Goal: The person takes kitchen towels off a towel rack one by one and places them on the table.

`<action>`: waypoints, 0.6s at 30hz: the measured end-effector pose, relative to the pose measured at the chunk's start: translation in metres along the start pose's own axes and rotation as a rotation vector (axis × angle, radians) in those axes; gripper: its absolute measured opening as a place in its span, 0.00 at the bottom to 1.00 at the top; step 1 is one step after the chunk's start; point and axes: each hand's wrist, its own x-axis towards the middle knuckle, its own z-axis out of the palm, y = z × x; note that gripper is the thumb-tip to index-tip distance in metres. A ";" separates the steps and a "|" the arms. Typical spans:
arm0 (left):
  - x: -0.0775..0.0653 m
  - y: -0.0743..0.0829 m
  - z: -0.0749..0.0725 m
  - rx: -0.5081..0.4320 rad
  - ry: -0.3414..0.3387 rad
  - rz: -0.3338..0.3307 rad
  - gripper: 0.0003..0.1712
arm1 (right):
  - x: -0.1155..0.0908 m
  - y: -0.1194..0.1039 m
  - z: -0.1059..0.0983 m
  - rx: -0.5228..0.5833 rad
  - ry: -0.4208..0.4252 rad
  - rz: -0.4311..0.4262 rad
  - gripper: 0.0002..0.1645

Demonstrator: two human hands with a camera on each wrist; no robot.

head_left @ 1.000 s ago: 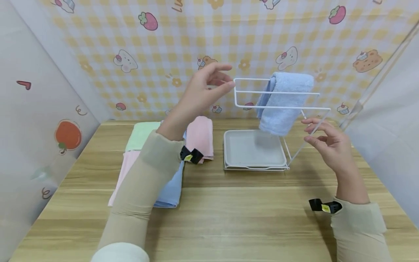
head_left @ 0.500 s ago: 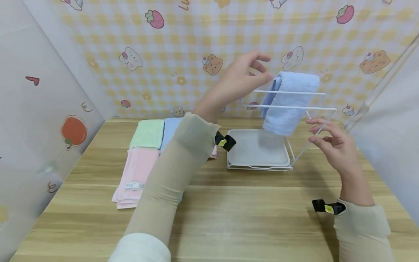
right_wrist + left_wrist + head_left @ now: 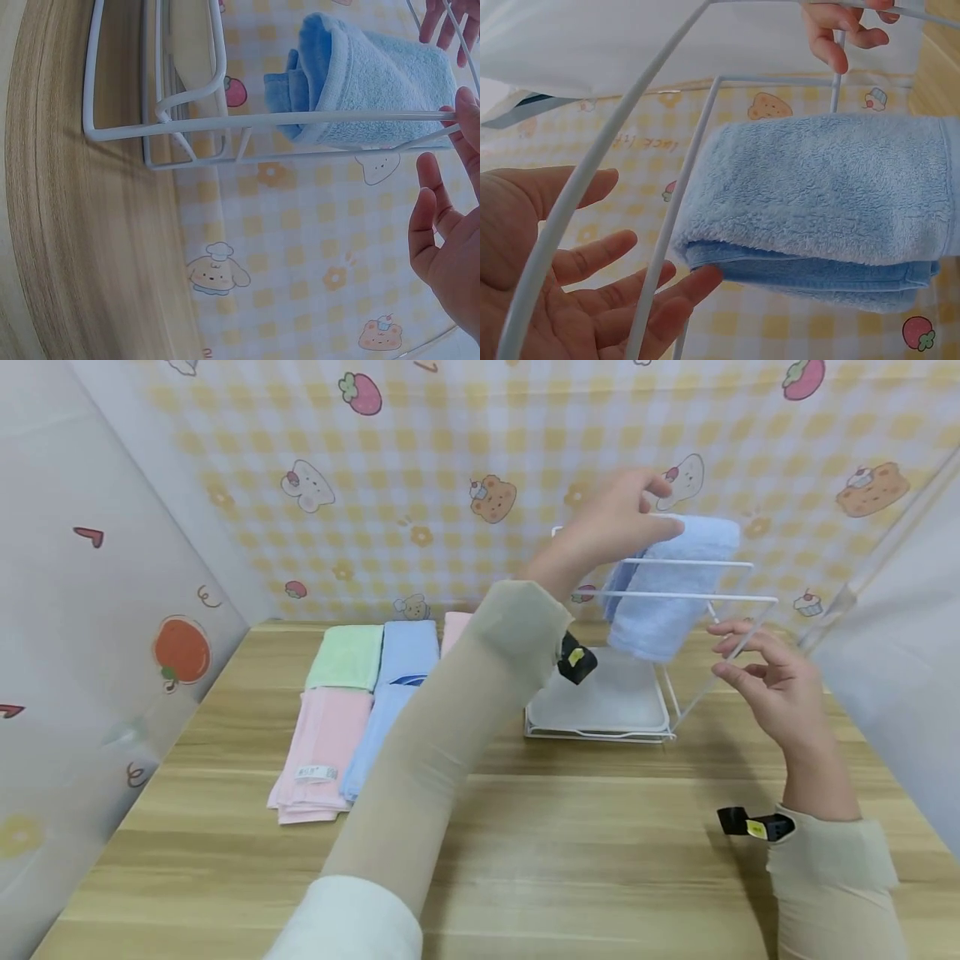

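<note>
A folded light-blue towel (image 3: 671,589) hangs over the rear top bar of a white wire rack (image 3: 697,598). My left hand (image 3: 618,522) is at the towel's left end, above the rack. In the left wrist view its fingers are spread, with one fingertip (image 3: 709,279) right at the lower edge of the towel (image 3: 817,195). My right hand (image 3: 780,693) is at the rack's right side post, thumb and fingers pinching it. In the right wrist view the thumb lies against the rack's post (image 3: 300,118).
Beneath the towel, a light-grey tray (image 3: 600,706) sits in the rack's base. Folded towels lie at the left of the wooden table (image 3: 570,860): a green towel (image 3: 345,656), pink ones (image 3: 326,735) and blue ones (image 3: 408,647). A patterned curtain (image 3: 420,460) stands behind.
My left hand has moved right along the rack's top, from its left corner to the towel's left end. My right hand stays at the side post. The view has shifted slightly.
</note>
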 end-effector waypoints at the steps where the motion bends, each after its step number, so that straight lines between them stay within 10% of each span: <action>1: 0.003 0.001 0.002 -0.003 -0.008 -0.006 0.30 | 0.000 0.000 -0.001 0.003 0.000 -0.001 0.09; 18: 0.034 0.011 0.019 0.015 0.045 -0.238 0.28 | 0.000 0.001 0.002 0.014 -0.001 -0.008 0.10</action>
